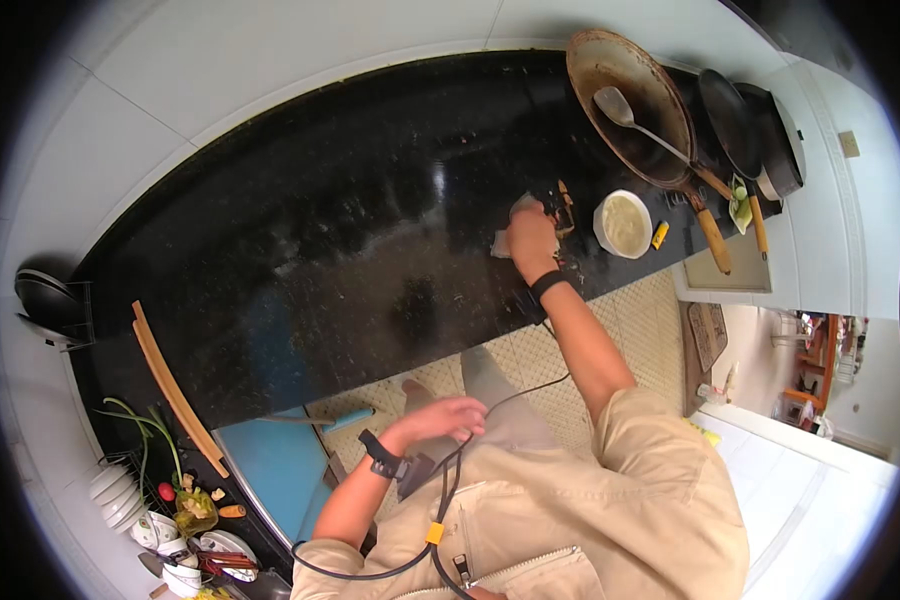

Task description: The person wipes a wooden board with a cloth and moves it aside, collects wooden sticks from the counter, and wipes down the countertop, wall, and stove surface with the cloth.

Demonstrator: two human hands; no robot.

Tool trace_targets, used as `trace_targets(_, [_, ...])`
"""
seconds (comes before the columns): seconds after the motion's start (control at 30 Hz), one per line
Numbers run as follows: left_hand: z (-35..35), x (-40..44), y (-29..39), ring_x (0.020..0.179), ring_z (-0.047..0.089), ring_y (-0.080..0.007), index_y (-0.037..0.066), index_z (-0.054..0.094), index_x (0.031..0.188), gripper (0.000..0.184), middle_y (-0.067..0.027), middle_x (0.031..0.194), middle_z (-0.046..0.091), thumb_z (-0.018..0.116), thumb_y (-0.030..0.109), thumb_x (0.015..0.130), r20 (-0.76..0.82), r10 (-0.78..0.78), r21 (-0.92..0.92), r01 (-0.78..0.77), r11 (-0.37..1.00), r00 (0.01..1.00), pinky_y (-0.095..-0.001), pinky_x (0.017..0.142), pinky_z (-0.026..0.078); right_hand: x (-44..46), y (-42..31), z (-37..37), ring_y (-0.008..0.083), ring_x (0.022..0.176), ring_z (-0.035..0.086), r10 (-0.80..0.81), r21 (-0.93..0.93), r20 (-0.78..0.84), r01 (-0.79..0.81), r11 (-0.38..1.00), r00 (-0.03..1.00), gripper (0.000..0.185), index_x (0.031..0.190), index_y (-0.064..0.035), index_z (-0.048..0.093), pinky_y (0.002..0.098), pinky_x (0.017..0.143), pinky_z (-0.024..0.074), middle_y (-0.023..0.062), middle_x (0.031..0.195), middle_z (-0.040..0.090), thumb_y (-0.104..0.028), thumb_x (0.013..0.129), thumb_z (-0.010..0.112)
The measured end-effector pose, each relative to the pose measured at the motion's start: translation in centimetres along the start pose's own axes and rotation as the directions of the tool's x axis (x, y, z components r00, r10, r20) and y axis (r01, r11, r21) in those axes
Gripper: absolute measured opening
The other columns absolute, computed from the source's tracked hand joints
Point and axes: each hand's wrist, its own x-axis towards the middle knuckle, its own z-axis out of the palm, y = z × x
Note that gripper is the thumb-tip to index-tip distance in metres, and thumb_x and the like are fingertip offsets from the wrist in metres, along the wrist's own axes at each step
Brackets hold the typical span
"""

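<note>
My right hand [533,240], a black band at its wrist, presses down on the black countertop [370,230] with a greyish-white cloth [500,243] under and around its fingers. Whether the cloth is fabric or paper I cannot tell. Just beyond the fingers lie brownish scraps [565,205] and crumbs. To the right of this hand stands a white bowl [624,224] holding something pale, and beside it lies a small yellow object [661,235]. My left hand [445,418] hangs before my body, fingers loosely stretched, holding nothing.
A rusty wok [595,75] with a spatula [620,108] across it sits at the back right, its handle jutting frontward. Dark pans [727,120] lean beyond. On the left are a long wooden strip [175,385], spring onions [155,435] and stacked bowls [117,500]. A cable crosses my front.
</note>
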Motion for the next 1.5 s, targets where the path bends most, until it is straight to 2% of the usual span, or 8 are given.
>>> trace_targets(0.07, [-0.2,0.2,-0.5,0.115,0.061,-0.0191,0.003,0.05,0.134,0.043,-0.0105,0.123,0.06,0.053,0.03,0.102,-0.004,0.02,0.008,-0.02,1.0,1.0,-0.0337,0.097,0.05,0.3,-2.8,-3.5,0.0347,0.082,0.07,-0.004,0.104,0.023,0.002,0.995,1.0,0.013,0.094,0.0002,0.063,0.0406,0.068,0.0587,0.0215,0.098,0.061,-0.007,0.087,0.056])
trace_targets(0.1, [-0.1,0.2,-0.5,0.115,0.061,-0.0191,0.003,0.05,0.134,0.043,-0.0105,0.123,0.06,0.053,0.03,0.102,0.0,0.007,0.002,-0.007,1.0,1.0,-0.0337,0.097,0.05,-0.1,-5.4,-5.6,0.0318,0.077,0.07,-0.099,0.21,-0.156,0.131,0.969,0.983,0.011,0.09,-0.0037,0.064,0.0412,0.065,0.0586,0.0195,0.097,0.061,-0.009,0.084,0.057])
trace_targets(0.23, [-0.3,1.0,-0.6,0.115,0.061,-0.0202,0.003,0.05,0.134,0.042,-0.0113,0.122,0.061,0.053,0.03,0.102,-0.079,-0.059,-0.05,0.055,0.997,0.995,-0.0344,0.095,0.052,5.8,-14.4,-0.3,0.0346,0.088,0.069,-0.343,0.198,-0.152,0.369,0.908,0.927,0.017,0.093,-0.0016,0.07,0.042,0.073,0.0586,0.0219,0.106,0.062,-0.006,0.079,0.061])
trace_targets(0.5, [0.4,1.6,1.0,0.114,0.062,-0.0204,0.002,0.052,0.132,0.04,-0.0113,0.123,0.06,0.051,0.03,0.102,-0.063,0.043,-0.057,-0.046,0.997,0.997,-0.0345,0.094,0.052,11.5,-2.0,-4.4,0.0376,0.098,0.067,-0.268,-0.007,0.143,0.272,0.962,0.953,0.02,0.098,0.0005,0.072,0.0429,0.082,0.0576,0.0224,0.107,0.064,-0.007,0.082,0.063])
trace_targets(0.67, [0.1,1.6,1.1,0.113,0.062,-0.0197,0.004,0.053,0.131,0.037,-0.0109,0.123,0.06,0.05,0.028,0.103,-0.049,0.07,-0.015,-0.071,0.997,0.996,-0.0342,0.094,0.052,14.8,6.5,-2.8,0.0391,0.102,0.067,-0.237,-0.045,0.079,0.241,0.969,0.968,0.022,0.1,0.0018,0.072,0.0431,0.082,0.0577,0.0281,0.115,0.061,-0.007,0.082,0.063])
trace_targets(0.77, [-0.2,1.5,-0.1,0.113,0.062,-0.0195,0.004,0.053,0.131,0.036,-0.0105,0.123,0.06,0.05,0.028,0.103,-0.042,0.081,-0.035,-0.083,0.996,0.996,-0.0338,0.093,0.051,12.2,8.3,-0.4,0.0395,0.101,0.067,-0.169,-0.139,0.13,0.187,0.973,0.977,0.021,0.098,0.0027,0.072,0.0428,0.082,0.0578,0.0295,0.118,0.06,-0.007,0.082,0.063])
trace_targets(1.23, [1.8,-1.4,-4.8,0.111,0.063,-0.0174,0.003,0.052,0.131,0.036,-0.0076,0.117,0.061,0.05,0.027,0.103,0.04,0.011,0.067,-0.013,0.998,0.999,-0.0311,0.089,0.053,-2.3,9.7,-1.2,0.0353,0.099,0.066,0.063,0.041,0.205,-0.073,0.996,0.977,0.023,0.085,0.0021,0.072,0.0425,0.087,0.0541,0.0232,0.097,0.069,-0.017,0.077,0.064])
trace_targets(1.5, [3.3,-0.2,-5.4,0.109,0.064,-0.0171,0.004,0.052,0.131,0.037,-0.0067,0.118,0.061,0.05,0.028,0.104,0.075,-0.093,0.075,0.087,0.993,0.993,-0.0297,0.089,0.052,-11.6,13.1,-3.8,0.0377,0.09,0.061,0.007,0.395,-0.259,0.099,0.913,0.966,0.025,0.097,-0.0065,0.072,0.0463,0.079,0.0511,0.0179,0.093,0.061,-0.009,0.076,0.058])
